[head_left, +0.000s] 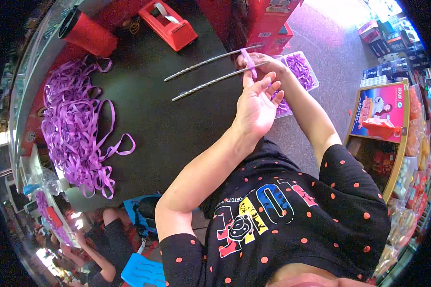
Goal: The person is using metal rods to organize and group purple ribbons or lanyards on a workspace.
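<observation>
Near the right ends of two twisted rods (210, 83), a purple band (248, 60) goes across from one rod to the other; the rods lie side by side with a gap, and it seems to me that this gap keeps the band open. The right hand (267, 64) is at the band, its fingers bent and partly hidden, so I cannot tell whether they pinch it. The left hand (257, 105) is on the near side of the rods, palm up: its thumb reaches to the band, perhaps for guiding it, while the other fingers are half curled and spread. The rod tips point left over the tabletop (148, 115), probably to be free of obstacles. Left of the rods lies a loose pile (76, 129) of purple loops. Beyond the rods is a red tape dispenser (181, 37), likely set aside so nobody knocks it. Right of the rods, a box (315, 86) holds purple pieces (299, 69), presumably so they do not scatter.
</observation>
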Available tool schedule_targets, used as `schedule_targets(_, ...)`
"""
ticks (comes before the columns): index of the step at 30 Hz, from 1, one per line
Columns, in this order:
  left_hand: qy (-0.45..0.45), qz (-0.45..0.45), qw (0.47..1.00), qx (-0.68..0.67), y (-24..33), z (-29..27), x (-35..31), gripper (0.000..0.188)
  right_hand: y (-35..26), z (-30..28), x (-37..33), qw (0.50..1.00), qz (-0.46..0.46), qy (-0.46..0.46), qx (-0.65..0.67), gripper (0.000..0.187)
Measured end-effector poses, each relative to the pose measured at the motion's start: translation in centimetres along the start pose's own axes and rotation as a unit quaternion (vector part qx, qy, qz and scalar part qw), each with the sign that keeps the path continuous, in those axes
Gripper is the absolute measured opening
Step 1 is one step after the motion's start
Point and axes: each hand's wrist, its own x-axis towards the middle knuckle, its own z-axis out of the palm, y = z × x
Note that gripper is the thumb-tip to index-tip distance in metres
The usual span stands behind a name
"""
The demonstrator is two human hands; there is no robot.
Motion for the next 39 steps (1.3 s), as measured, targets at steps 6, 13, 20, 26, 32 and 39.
schedule_targets(6, 0.006, 0.01, 1.0, 0.008, 0.2, -0.1, -0.2, 0.053, -2.0, 1.6, -1.2, 0.996, 0.001, 0.029, 0.079, 0.027)
schedule_targets(13, -0.02, 0.042, 0.997, 0.063, -0.2, -0.3, 0.2, 0.047, -5.8, 2.4, -1.6, 0.989, 0.07, 0.102, -0.075, 0.013)
schedule_targets(20, -0.008, 0.049, 0.996, 0.072, -0.6, -0.3, 0.3, 0.05, -6.9, 3.4, -1.8, 0.977, 0.094, 0.142, -0.125, 0.012)
schedule_targets(26, -0.022, 0.048, 0.997, 0.047, -0.4, -0.1, 0.0, 0.073, -8.0, 5.6, -3.0, 0.975, 0.073, 0.151, -0.148, 0.019)
schedule_targets(32, -0.04, 0.045, 0.997, 0.04, -0.5, -0.1, 0.1, 0.075, -9.4, 3.6, -4.5, 0.97, 0.042, 0.126, -0.204, 0.022)
schedule_targets(39, -0.028, 0.035, 0.998, 0.031, -0.1, -0.3, -0.1, 0.064, -8.6, 4.5, -3.7, 0.951, 0.054, 0.146, -0.266, 0.024)
